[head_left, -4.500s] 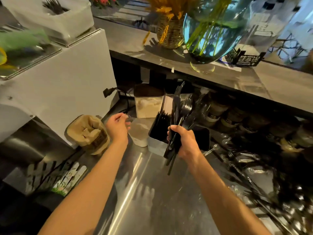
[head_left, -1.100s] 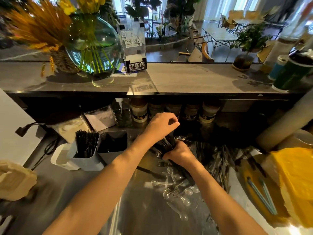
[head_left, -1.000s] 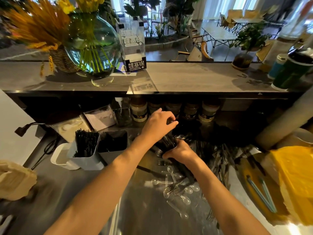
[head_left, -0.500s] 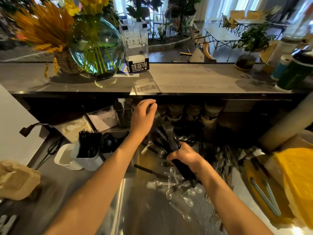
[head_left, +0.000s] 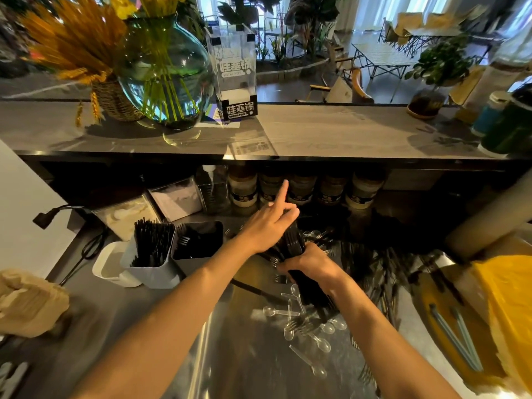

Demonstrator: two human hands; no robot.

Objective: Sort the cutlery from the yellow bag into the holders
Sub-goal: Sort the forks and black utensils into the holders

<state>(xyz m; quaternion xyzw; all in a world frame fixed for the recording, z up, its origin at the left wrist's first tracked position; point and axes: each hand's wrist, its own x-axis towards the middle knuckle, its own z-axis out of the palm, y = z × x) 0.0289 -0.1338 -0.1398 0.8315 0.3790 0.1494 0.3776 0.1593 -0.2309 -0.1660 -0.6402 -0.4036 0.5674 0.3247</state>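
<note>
My right hand (head_left: pixel 312 264) grips a bundle of black plastic cutlery (head_left: pixel 309 293) over the steel counter. My left hand (head_left: pixel 267 228) rests on the bundle's upper end (head_left: pixel 295 240), fingers curled around it and index finger pointing up. To the left stand the holders: a grey one (head_left: pixel 152 272) packed with black cutlery, a dark one (head_left: pixel 201 240) behind it with a few forks, and a white one (head_left: pixel 108 269). The yellow bag (head_left: pixel 509 309) lies at the right edge. More black cutlery (head_left: pixel 377 272) is heaped between the bag and my hands.
Clear plastic spoons and forks (head_left: pixel 306 326) are scattered on the counter (head_left: pixel 230 355) below my hands. Jars (head_left: pixel 299 188) line the back under a shelf (head_left: pixel 331 131) holding a glass vase (head_left: pixel 165 73). A brown paper bag (head_left: pixel 28 303) sits at left; two straws (head_left: pixel 454 335) lie by the yellow bag.
My left hand, raised above the bundle half a second ago, has come back down onto its top with the index finger sticking up. My right hand keeps its hold in about the same place.
</note>
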